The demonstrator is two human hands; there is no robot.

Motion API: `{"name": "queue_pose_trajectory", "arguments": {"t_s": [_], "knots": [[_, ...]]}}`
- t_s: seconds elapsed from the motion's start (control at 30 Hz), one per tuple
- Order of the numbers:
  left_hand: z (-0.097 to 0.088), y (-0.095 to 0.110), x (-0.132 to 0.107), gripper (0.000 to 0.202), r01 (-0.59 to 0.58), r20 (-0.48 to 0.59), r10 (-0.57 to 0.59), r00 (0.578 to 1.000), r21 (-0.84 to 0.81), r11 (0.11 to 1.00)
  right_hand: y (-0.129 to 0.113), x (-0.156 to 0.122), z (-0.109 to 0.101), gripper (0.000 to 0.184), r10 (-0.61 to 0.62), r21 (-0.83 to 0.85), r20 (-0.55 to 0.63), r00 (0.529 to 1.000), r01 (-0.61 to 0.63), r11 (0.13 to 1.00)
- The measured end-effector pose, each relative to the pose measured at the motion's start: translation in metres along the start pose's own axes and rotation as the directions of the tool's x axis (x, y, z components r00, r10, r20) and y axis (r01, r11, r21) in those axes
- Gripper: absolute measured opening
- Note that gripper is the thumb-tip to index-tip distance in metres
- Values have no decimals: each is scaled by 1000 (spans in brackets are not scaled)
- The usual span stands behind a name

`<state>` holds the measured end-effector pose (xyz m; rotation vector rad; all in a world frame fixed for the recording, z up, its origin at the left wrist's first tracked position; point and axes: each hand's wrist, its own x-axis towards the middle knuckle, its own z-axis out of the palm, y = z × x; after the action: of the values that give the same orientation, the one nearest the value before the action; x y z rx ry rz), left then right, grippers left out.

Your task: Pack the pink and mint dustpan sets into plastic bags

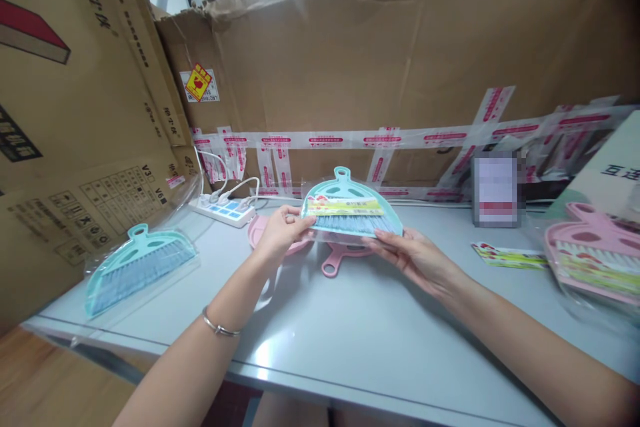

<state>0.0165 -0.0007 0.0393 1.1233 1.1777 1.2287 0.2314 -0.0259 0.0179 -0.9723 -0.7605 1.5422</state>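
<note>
Between my two hands I hold a mint-green dustpan and brush set (345,188) in a clear bag, raised above the table. A green and yellow label card lies across it over the blue-grey bristles. My left hand (281,232) pinches its left corner, thumb on top. My right hand (417,257) grips the right corner from below, with the thumb on the edge. Behind and beneath it lies a pink dustpan (257,230), partly covered by my left hand and the set. A pink handle with a hanging loop (330,269) sticks out toward me below the set.
Another bagged mint set (140,263) lies at left. At right are a loose label card (510,257), a bagged pink set (600,247) and an upright phone-like screen (496,187). A power strip (225,208) with cables sits near large cardboard boxes (325,73) along the back.
</note>
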Motion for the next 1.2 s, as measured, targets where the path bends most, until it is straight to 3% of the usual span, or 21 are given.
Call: {"name": "queue_pose_trajectory", "arguments": {"t_s": [0.1,0.2,0.3,0.37,0.43,0.5,0.6,0.8,0.93,1.03,1.13,1.2], "knots": [[1,0,-2,33,1,12,-2,1000,76,997,1,2,1,11,10,-29,-94,996,-13,1000],[-1,4,-8,41,17,90,-30,996,140,990,3,4,0,14,-11,-52,-161,987,3,999],[-5,10,-16,78,-8,237,-48,970,229,973,4,6,-2,18,-34,-46,-187,982,26,999],[-9,11,-18,106,-107,391,-12,920,281,954,4,7,-4,21,-49,-39,-187,981,42,998],[-10,8,-15,106,-273,473,91,876,332,903,4,7,-5,27,-67,-38,-167,984,61,997],[-9,4,-10,77,-398,425,219,878,395,828,4,8,-6,33,-87,-44,-128,988,82,996],[-5,-2,-2,42,-445,291,350,890,393,805,4,8,-7,40,-124,-54,-77,989,121,991],[2,-8,1,21,-558,144,539,830,229,798,2,4,-6,46,-210,-182,-61,976,197,963],[3,-12,-1,9,-612,10,621,784,177,770,1,-1,-3,48,-269,-151,36,962,272,950],[4,-15,0,11,-626,-59,645,762,186,757,0,-6,-2,78,-332,-78,185,925,351,933],[5,-17,0,16,-616,-91,636,766,179,767,1,-9,-1,110,-380,-127,298,875,431,893],[6,-17,-1,16,-603,-90,626,775,195,774,4,-8,-1,112,-430,-224,300,852,501,836]]}}
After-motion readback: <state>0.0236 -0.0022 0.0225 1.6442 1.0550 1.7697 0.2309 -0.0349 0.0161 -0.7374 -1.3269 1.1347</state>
